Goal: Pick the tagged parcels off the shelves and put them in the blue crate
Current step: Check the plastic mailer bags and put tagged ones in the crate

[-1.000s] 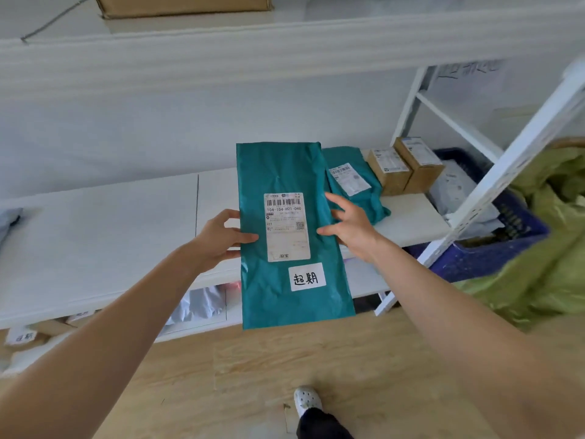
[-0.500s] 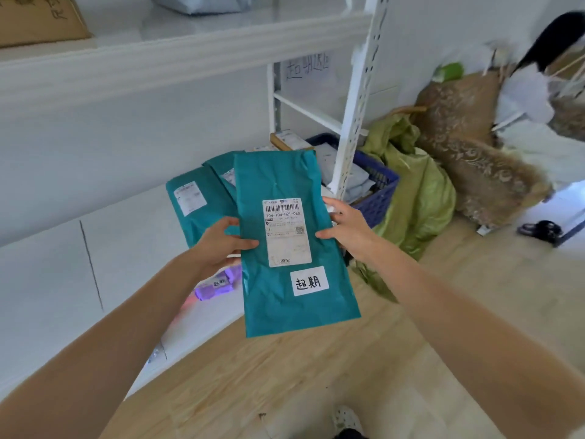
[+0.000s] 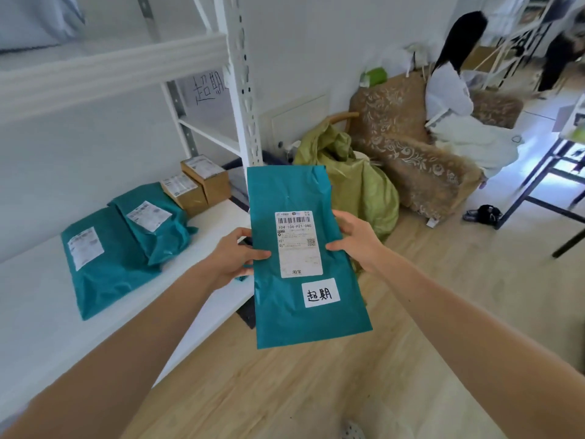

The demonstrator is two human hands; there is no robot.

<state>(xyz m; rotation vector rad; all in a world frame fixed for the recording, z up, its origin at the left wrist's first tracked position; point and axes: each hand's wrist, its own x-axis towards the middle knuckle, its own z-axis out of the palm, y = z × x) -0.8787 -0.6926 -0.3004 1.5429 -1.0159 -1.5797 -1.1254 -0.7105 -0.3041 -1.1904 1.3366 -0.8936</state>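
I hold a flat teal parcel (image 3: 296, 191) upright in front of me, over the wooden floor. It carries a white shipping label and a small white handwritten tag near its lower right. My left hand (image 3: 235, 258) grips its left edge, thumb on the front. My right hand (image 3: 356, 240) grips its right edge the same way. The blue crate is almost wholly hidden behind the parcel and the shelf post (image 3: 242, 90); only a dark sliver shows there.
On the white shelf (image 3: 38, 299) to my left lie two more teal parcels (image 3: 104, 267) (image 3: 155, 223) and two small cardboard boxes (image 3: 183, 191) (image 3: 205, 177). A green sack (image 3: 357, 182), a patterned armchair (image 3: 411, 153) with a seated person (image 3: 452, 90), and a dark table frame (image 3: 535, 185) stand to the right.
My view has swung right, away from the shelf toward the room. The parcel stays held in both hands and now hangs past the shelf's end, covering the crate.
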